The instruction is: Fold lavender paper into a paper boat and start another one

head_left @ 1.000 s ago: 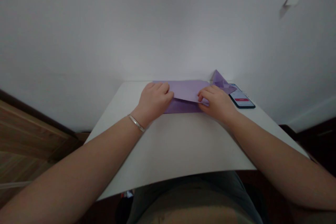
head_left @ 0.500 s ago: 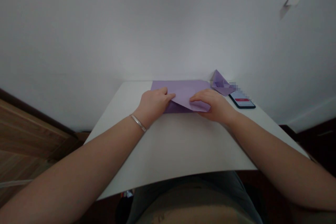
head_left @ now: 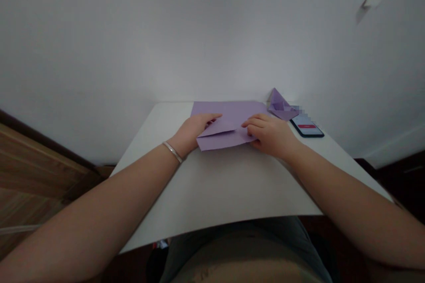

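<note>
A partly folded sheet of purple paper (head_left: 222,139) is held between my hands above the white tabletop, its near edge lifted and a flap standing slightly apart on the left. My left hand (head_left: 194,129) grips its left side, with fingers partly hidden by the flap. At the right side, my right hand (head_left: 270,135) has its fingers curled on top and the thumb low at the near edge. More flat purple paper (head_left: 229,107) lies just behind; I cannot tell whether it is a separate sheet.
A folded purple paper shape (head_left: 280,107) stands at the back right, against the far end of a phone (head_left: 307,128) with a lit screen. The white table (head_left: 229,185) meets the wall (head_left: 212,31) at the back. Wooden furniture (head_left: 40,163) stands to the left.
The near edge of the paper has risen and its left corner has come toward me, showing the flap on the left. My left hand has shifted slightly left; my right fingers have curled more.
</note>
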Motion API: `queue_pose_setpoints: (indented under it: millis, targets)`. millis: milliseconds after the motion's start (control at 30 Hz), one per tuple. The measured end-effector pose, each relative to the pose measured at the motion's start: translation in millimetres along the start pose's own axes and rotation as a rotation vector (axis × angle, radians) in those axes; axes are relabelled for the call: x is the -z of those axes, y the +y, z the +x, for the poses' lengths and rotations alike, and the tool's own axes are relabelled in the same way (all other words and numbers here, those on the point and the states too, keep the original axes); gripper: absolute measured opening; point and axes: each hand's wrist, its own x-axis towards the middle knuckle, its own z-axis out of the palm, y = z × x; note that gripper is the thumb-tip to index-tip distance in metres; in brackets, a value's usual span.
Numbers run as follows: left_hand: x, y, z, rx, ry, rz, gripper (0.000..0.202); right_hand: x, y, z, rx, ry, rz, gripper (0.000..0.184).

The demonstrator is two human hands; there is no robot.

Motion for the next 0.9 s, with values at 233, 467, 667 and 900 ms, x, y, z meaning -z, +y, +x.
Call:
queue_pose_setpoints:
  millis: [233,467,667,900]
  targets:
    - [-7.2,-6,8,0.255,0.148,-0.442,0.037,-1,-9,3,-0.087,-0.140,-0.095,0.021]
    - [1.6,11,8,0.216,0.029,-0.332,0.045,-4,-9,1,-0.166,-0.185,-0.106,0.015]
    - [-0.6,30,-2,-0.256,-0.228,0.320,0.061,-1,-10,6,-0.171,-0.168,-0.068,0.024]
    - [-3.2,36,-8,-0.314,-0.204,0.494,0.050,4,-12,8,-0.096,-0.086,0.056,0.022]
